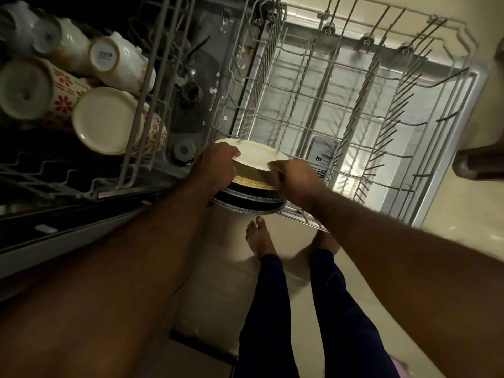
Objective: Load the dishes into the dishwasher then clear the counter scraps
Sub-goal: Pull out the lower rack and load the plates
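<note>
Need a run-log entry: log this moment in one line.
left hand: grips white plate | right hand: grips same plate | beneath: dark plates | place: lower rack

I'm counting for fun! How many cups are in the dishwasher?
5, all in the top rack on the left: two white cups in the far corner, a stamped cup, a red-flowered cup, and a cream-bottomed cup in front. More may hide off-picture.
</note>
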